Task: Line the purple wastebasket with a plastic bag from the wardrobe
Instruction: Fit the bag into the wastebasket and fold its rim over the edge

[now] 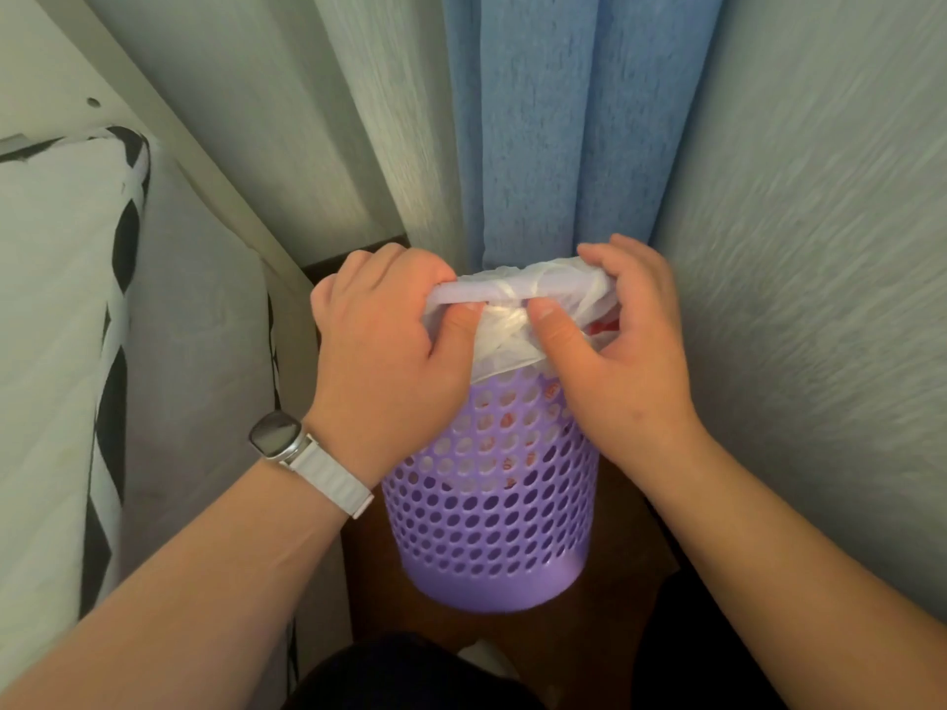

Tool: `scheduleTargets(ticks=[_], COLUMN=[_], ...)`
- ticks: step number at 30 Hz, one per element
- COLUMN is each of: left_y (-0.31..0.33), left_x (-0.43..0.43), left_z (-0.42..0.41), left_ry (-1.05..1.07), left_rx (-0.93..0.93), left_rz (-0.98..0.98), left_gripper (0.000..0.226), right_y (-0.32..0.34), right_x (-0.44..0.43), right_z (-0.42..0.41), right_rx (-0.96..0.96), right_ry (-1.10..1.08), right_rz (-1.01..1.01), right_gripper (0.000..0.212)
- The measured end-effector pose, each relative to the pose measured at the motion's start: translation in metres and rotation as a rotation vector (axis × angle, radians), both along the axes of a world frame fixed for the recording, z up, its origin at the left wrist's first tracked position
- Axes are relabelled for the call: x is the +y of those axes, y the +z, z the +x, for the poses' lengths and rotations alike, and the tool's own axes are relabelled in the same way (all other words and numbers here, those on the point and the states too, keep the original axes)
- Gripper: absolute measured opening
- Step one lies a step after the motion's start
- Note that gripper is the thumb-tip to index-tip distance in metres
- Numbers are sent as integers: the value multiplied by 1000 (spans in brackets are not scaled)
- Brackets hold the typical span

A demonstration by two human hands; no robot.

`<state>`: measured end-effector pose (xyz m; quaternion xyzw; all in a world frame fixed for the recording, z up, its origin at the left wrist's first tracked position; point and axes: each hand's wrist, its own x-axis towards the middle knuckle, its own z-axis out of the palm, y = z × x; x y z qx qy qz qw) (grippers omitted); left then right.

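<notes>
So the purple wastebasket (492, 509) stands upright on a dark brown surface (625, 591), and the plastic bag (507, 345) is already down inside it — you can see whitish film and bits of red print through the holes; its mouth is bunched over the near part of the rim. Both hands are clamped right there: the left hand (389, 351) has its fingers curled over the top of the rim, thumb pinching the film against the outside; the right hand (633, 361) does the same just beside it, thumbs nearly touching; neither hand is open at all.

My guess is the step is folding the mouth down over the rim. Tip, for what it's worth: don't yank at one spot; slide the hands apart round the rim with the film kept taut — thin stuff like this probably tears if a thumb digs in. The far side of the rim, towards the blue curtain (553, 120) behind the wastebasket, is hidden by hands and bunched film; can't tell if it's covered, so check it.
</notes>
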<state>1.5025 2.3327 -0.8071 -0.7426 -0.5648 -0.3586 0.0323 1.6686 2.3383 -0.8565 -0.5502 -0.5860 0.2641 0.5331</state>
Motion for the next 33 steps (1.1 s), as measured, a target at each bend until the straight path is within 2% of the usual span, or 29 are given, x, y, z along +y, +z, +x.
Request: scheduleTargets(ticks=[2, 8, 19, 25, 28, 31, 33], left_y=[0, -2, 1, -3, -3, -3, -3], left_x=[0, -3, -10, -5, -1, 1, 1], left_z=[0, 4, 11, 5, 0, -2, -2], left_ry=[-2, -8, -30, -40, -46, -40, -30], left_rx=[-25, -49, 181, 162, 122, 80, 60], left_rz=[9, 6, 23, -63, -52, -46, -40], left_gripper=[22, 23, 25, 23, 19, 18, 20], right_y=[0, 0, 0, -3, -7, -9, -9], right_x=[2, 4, 1, 0, 1, 1, 1], right_z=[3, 0, -15, -7, 0, 3, 2], right_rx=[13, 36, -29, -48, -49, -7, 30], right_ry=[-9, -54, -80, 10, 28, 16, 10], right_rz=[6, 55, 41, 19, 35, 11, 8], right_gripper=[59, 31, 31, 34, 43, 52, 50])
